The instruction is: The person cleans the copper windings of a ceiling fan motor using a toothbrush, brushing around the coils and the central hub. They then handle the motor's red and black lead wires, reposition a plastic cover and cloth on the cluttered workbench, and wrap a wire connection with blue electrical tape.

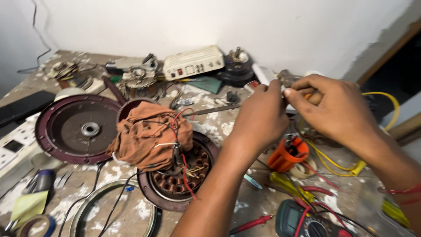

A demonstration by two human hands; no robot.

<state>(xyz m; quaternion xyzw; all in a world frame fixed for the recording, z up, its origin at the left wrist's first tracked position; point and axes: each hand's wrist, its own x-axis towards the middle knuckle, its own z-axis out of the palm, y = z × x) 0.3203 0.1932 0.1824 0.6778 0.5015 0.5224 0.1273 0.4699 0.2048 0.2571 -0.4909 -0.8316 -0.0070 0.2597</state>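
Observation:
My left hand (259, 117) and my right hand (330, 108) meet over the right side of a paint-splashed bench (210, 112). Together their fingertips pinch a small pale object (285, 90); its shape is blurred and mostly hidden by the fingers. Below my left forearm lies a round fan motor stator with copper windings (177, 175). A crumpled orange-brown cloth (149, 136) drapes over its far side, with red and black wires running out of it.
A maroon round motor cover (76, 129) lies at left, a metal ring (114, 210) in front. An orange cup (287, 156), yellow wire (333, 164), multimeter with red probes (302, 221), a white box (193, 61) and tape rolls (35, 224) crowd the bench.

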